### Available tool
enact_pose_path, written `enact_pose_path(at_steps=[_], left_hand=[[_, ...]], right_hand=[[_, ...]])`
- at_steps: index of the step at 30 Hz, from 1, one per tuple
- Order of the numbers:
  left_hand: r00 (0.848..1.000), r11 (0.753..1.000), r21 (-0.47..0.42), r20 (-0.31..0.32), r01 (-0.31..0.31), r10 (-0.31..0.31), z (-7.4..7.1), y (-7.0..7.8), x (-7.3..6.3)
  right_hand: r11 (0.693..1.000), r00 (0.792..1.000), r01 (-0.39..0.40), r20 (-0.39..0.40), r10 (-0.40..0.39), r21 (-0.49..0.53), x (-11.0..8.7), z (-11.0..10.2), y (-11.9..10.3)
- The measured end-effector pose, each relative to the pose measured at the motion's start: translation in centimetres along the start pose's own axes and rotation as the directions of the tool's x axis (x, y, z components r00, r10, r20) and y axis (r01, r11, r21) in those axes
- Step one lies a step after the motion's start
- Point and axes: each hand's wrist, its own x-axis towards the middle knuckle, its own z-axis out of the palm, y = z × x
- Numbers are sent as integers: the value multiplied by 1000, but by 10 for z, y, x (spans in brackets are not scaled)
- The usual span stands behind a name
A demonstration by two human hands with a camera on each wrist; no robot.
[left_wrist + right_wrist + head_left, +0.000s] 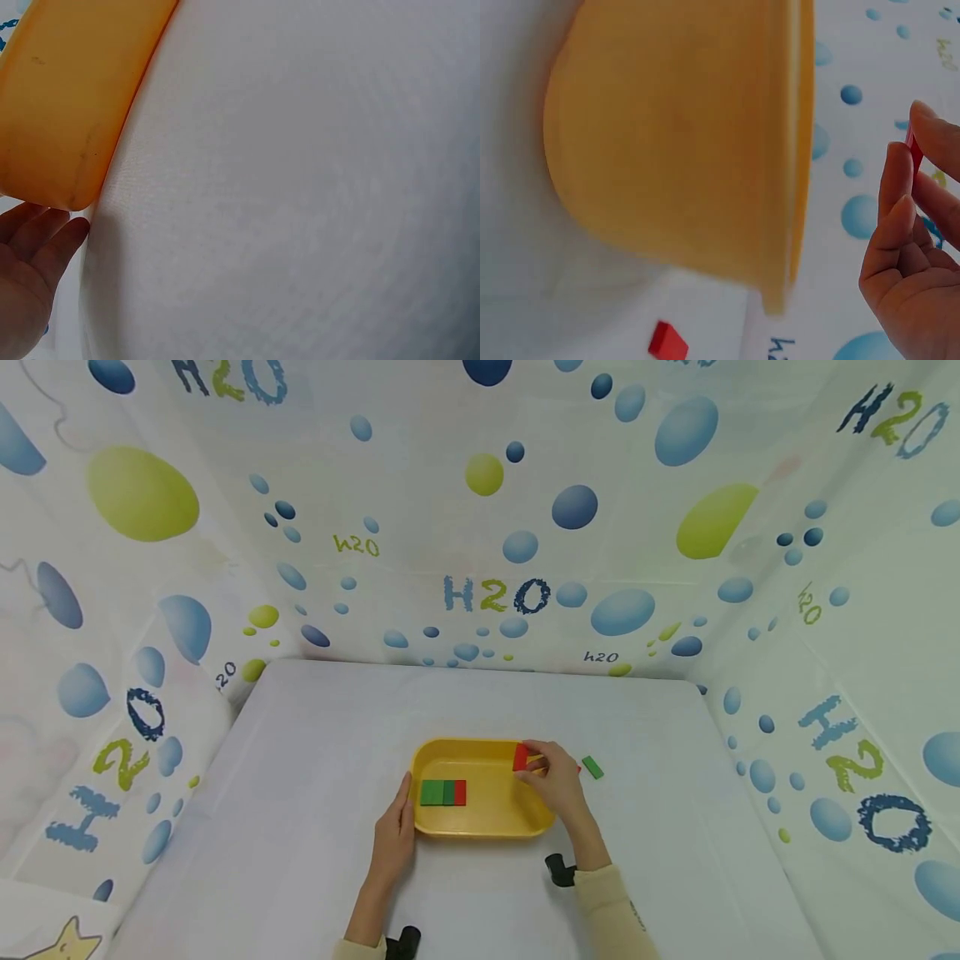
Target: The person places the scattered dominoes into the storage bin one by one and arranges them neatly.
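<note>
A yellow tray (487, 836) lies on the white table. My left hand (395, 833) rests against its left end, and in the left wrist view the extended fingers (60, 244) meet the tray's end wall. Over the tray's right part, my right hand (561, 781) pinches a small red block (521, 757) between thumb and fingertips; the right wrist view catches only a thin edge of it. Inside the tray at left, green blocks (432, 792) stand side by side with another red block (461, 792) at their right end.
To the right of the tray a green block (592, 767) lies on the table (660, 827). A loose red block (667, 342) sits near it, mostly hidden by my right hand in the head view. Walls of white cloth with printed dots (574, 507) surround the table.
</note>
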Motion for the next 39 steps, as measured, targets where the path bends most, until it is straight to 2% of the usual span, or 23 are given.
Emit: enact_pose_path(at_steps=[14, 21, 27, 39], left_hand=[[1000, 1000, -14, -3, 1, -1, -1, 1, 0], [1000, 1000, 1, -23, -16, 16, 1, -1, 1], [999, 1000, 3, -32, -17, 17, 1, -2, 2], [1000, 1000, -9, -9, 3, -3, -1, 1, 0]], right_hand=[[999, 985, -2, 172, 8, -36, 5, 47, -2], [996, 962, -77, 261, 84, -36, 6, 62, 6], [995, 956, -84, 277, 95, -52, 7, 70, 8], [995, 949, -17, 312, 47, -98, 10, 79, 15]])
